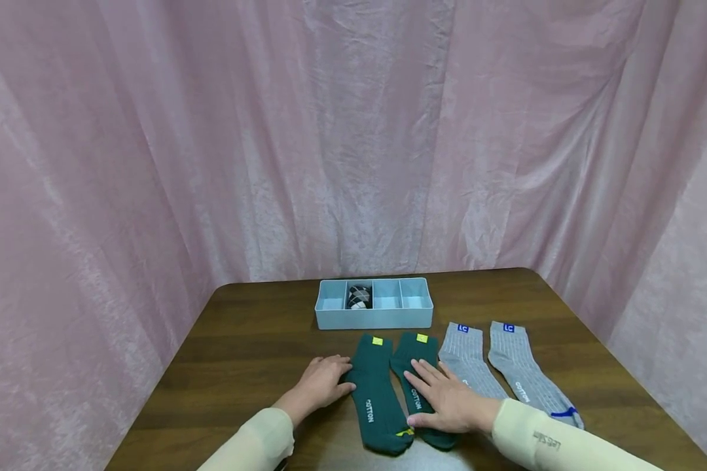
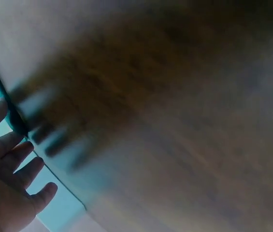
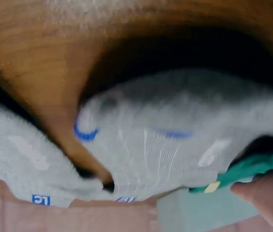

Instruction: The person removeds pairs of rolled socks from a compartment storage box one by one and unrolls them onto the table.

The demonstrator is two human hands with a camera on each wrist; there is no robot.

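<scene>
Two dark green socks with yellow tags lie side by side in the head view, the left green sock (image 1: 374,386) and the right green sock (image 1: 418,360). My left hand (image 1: 323,381) touches the outer edge of the left one, its fingers extended. Fingers spread, my right hand (image 1: 448,399) rests on the right green sock and partly hides it. To its right lie two grey socks with blue labels, the nearer grey sock (image 1: 468,350) partly under my hand and forearm, the outer grey sock (image 1: 527,369) apart from it.
Behind the socks stands a light blue divided box (image 1: 374,319). A rolled black-and-white argyle sock (image 1: 359,296) sits in its second compartment from the left. Everything lies on a brown wooden table (image 1: 241,340), with a pink curtain (image 1: 353,144) hanging behind it.
</scene>
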